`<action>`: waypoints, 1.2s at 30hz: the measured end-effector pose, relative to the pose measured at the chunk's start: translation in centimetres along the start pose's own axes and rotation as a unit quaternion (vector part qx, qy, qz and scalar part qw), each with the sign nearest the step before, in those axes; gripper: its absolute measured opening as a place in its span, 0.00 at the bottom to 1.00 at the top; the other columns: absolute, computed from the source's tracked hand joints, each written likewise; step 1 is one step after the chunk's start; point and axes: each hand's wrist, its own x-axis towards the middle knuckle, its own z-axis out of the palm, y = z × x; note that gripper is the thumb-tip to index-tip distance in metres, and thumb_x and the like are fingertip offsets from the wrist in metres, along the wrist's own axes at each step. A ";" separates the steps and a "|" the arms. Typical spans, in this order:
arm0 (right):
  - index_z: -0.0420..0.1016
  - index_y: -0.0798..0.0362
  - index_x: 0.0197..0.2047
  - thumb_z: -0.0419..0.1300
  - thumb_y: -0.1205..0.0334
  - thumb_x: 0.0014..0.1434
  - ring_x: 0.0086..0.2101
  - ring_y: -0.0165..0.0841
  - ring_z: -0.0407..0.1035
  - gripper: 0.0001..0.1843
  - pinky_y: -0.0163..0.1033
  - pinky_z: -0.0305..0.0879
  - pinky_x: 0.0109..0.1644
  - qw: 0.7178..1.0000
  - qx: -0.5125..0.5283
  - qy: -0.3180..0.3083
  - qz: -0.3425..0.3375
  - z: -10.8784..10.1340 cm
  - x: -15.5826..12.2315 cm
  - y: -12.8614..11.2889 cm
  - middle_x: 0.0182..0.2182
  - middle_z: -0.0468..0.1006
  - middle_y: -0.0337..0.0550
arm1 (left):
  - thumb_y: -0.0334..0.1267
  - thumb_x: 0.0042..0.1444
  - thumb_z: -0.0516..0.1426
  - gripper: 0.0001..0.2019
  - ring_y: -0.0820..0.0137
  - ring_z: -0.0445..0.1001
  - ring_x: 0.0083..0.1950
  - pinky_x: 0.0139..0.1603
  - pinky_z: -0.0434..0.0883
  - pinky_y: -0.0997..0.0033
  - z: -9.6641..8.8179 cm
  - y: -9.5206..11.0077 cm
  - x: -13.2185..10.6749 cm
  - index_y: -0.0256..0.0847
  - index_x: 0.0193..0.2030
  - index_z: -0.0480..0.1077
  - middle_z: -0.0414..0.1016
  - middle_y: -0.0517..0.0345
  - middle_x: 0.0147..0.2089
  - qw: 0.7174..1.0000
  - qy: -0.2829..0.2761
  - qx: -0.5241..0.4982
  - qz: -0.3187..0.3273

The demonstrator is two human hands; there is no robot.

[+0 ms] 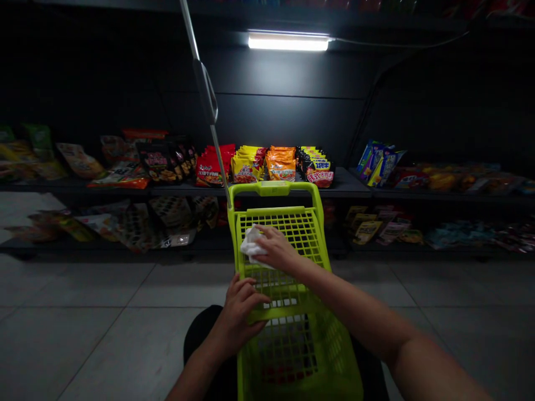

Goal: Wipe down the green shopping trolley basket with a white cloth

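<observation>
A lime-green plastic shopping cart [320, 223] stands upright between my knees, with a slim metal pole [219, 153] rising from the left of its handle. My right hand [276, 248] is closed on a crumpled white cloth [252, 243] and presses it against the upper left of the cart's grid panel. Lower down, my left hand [242, 306] grips the cart's left side, its fingers curled over the crossbar [284, 312]. Something red shows dimly through the lower grid; I cannot make out what it is.
Behind the cart runs a dark shelf [346, 181] with red, yellow and orange snack bags [281, 164]. More packets [368, 225] lie on the lower shelf. A lit tube lamp [288, 42] hangs above. The floor [125, 340] is grey tile.
</observation>
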 end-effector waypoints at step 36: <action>0.78 0.48 0.52 0.63 0.71 0.59 0.48 0.39 0.72 0.18 0.45 0.72 0.50 0.986 -0.076 -0.016 0.151 -6.2 -16.6 -4.2 0.50 0.76 0.48 | 0.41 0.54 0.68 0.08 0.64 0.66 0.41 0.49 0.58 0.59 -0.2 0.3 -0.2 0.49 0.40 0.76 0.75 0.62 0.32 0.984 0.166 0.008 0.056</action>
